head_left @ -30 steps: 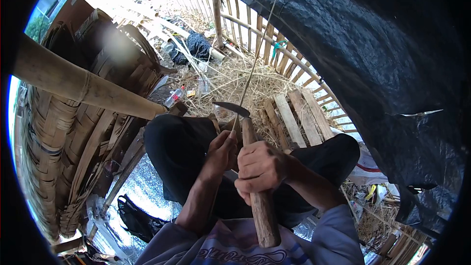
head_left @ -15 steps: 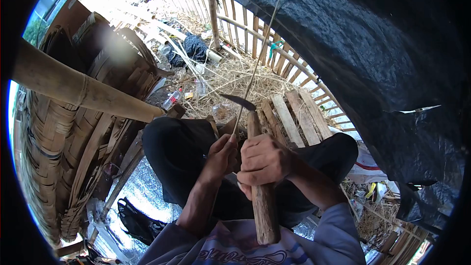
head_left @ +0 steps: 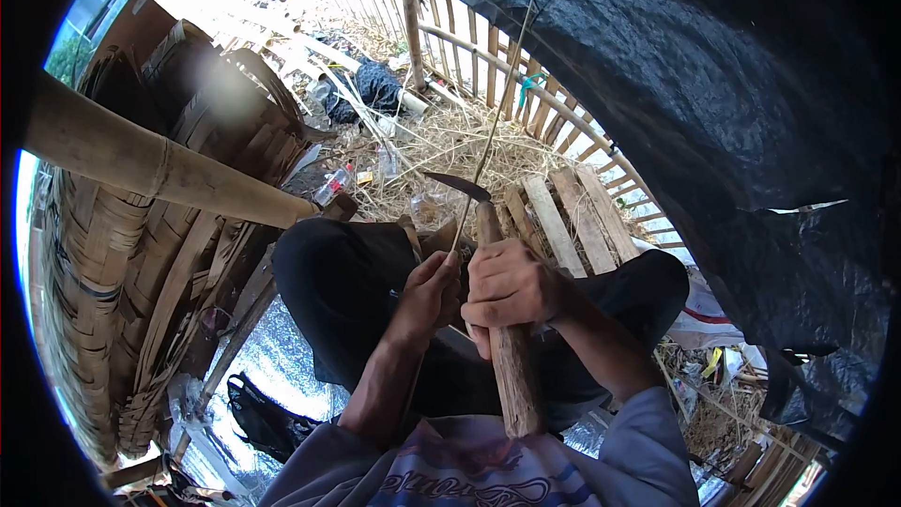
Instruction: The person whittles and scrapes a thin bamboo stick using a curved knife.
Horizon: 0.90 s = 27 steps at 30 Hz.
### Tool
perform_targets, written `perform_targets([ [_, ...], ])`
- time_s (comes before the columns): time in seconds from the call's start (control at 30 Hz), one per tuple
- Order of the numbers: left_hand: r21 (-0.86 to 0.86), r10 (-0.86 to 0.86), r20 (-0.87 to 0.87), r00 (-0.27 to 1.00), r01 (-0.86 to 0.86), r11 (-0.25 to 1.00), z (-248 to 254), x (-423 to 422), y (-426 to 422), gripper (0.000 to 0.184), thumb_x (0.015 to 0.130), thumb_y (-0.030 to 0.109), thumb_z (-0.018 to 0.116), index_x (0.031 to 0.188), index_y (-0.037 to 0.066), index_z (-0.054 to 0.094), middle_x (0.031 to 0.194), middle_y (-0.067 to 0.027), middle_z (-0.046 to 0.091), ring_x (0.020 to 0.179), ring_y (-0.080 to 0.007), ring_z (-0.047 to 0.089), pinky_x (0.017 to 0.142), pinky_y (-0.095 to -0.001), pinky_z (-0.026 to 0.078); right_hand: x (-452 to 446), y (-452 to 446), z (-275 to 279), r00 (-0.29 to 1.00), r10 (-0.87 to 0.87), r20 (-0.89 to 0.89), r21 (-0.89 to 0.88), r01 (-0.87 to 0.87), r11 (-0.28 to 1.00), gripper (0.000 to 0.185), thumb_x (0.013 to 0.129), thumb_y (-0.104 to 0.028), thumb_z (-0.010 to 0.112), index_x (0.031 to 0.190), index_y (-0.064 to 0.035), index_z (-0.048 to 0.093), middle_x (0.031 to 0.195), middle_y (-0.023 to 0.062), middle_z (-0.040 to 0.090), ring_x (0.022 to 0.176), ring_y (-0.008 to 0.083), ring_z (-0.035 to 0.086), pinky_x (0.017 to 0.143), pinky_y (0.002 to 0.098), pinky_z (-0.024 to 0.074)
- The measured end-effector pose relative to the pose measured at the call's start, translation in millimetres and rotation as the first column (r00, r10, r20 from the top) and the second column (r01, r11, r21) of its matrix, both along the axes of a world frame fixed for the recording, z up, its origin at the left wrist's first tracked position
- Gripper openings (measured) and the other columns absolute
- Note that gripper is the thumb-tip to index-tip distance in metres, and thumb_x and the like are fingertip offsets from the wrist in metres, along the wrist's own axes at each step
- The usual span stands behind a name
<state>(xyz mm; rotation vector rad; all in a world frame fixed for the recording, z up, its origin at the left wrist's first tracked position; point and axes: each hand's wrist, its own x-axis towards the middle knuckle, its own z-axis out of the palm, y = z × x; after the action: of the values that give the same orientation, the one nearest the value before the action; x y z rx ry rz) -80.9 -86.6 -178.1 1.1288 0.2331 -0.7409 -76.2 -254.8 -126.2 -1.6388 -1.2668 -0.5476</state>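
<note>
My left hand (head_left: 430,293) is closed around the lower part of a thin bamboo strip (head_left: 508,84), which slants up and away from me. In my right hand (head_left: 509,289) is a knife, gripped by its long, thick wooden handle (head_left: 516,380). Its short, dark, curved blade (head_left: 456,184) points left and crosses the strip just above my left hand, seeming to touch it. Both hands are close together between my bent knees, in dark trousers (head_left: 328,291). The strip's lower end is hidden behind my left hand and arm.
A thick bamboo pole (head_left: 160,169) and stacked woven bamboo panels (head_left: 103,319) stand on the left. Black plastic sheeting (head_left: 676,84) hangs on the right. Ahead are wooden slats (head_left: 572,216), bamboo shavings (head_left: 460,145), a plastic bottle (head_left: 330,186) and a slatted fence (head_left: 507,61).
My right hand and the knife have moved slightly forward, the handle's butt drawing away from my chest. The strip has shifted a little against the blade. My left hand keeps its grip.
</note>
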Motion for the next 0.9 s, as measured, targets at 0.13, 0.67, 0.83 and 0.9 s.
perform_targets([
  [0.13, -0.02, -0.024, 0.015, 1.0, 0.024, 1.0, -0.6, 3.2, 0.5, 0.021, 0.099, 0.03, 0.045, 0.085, 0.014, 0.048, 0.055, 0.01, 0.029, 0.039, 0.0, 0.022, 0.034, -0.0198, 0.015, -5.1, 1.9, 12.7, 1.0, -0.015, 0.008, -0.001, 0.015, 1.0, 0.026, 0.065, -0.023, 0.079, 0.076, -0.007, 0.061, 0.062, -0.0025, 0.053, 0.054, 0.0133, 0.056, 0.054, 0.0288, 0.0471],
  [0.67, -0.133, -0.001, -0.113, 0.994, -0.014, 0.991, -0.1, -1.1, 1.6, 0.015, 0.098, 0.02, 0.048, 0.093, 0.009, 0.056, 0.077, 0.0034, 0.054, 0.067, -0.0043, 0.054, 0.055, -0.0232, 0.045, 6.6, -12.3, -6.7, 0.993, -0.117, -0.034, -0.076, 0.114, 0.991, 0.02, 0.06, -0.01, 0.075, 0.074, -0.0067, 0.06, 0.061, -0.0006, 0.052, 0.054, 0.0159, 0.056, 0.056, 0.031, 0.0478],
  [0.83, -0.072, -0.009, -0.056, 0.998, 0.005, 0.997, 6.4, 2.5, 3.0, 0.021, 0.1, 0.03, 0.043, 0.085, 0.015, 0.047, 0.054, 0.0096, 0.028, 0.038, -0.0003, 0.022, 0.033, -0.0191, 0.014, -10.2, 1.9, 13.9, 0.999, -0.039, -0.03, 0.018, 0.04, 0.999, 0.019, 0.062, -0.008, 0.074, 0.074, -0.0072, 0.059, 0.062, -0.0003, 0.053, 0.054, 0.0166, 0.056, 0.056, 0.0313, 0.0481],
  [0.9, -0.069, -0.007, -0.052, 0.999, 0.004, 0.998, 5.9, 3.8, 4.2, 0.021, 0.1, 0.03, 0.043, 0.087, 0.015, 0.048, 0.054, 0.0096, 0.027, 0.038, -0.0007, 0.021, 0.033, -0.0195, 0.014, -11.9, 8.7, 11.3, 0.999, 0.042, -0.03, 0.073, -0.039, 0.997, 0.018, 0.062, -0.007, 0.073, 0.074, -0.0071, 0.059, 0.062, -0.0002, 0.053, 0.054, 0.0168, 0.056, 0.057, 0.0316, 0.0483],
])
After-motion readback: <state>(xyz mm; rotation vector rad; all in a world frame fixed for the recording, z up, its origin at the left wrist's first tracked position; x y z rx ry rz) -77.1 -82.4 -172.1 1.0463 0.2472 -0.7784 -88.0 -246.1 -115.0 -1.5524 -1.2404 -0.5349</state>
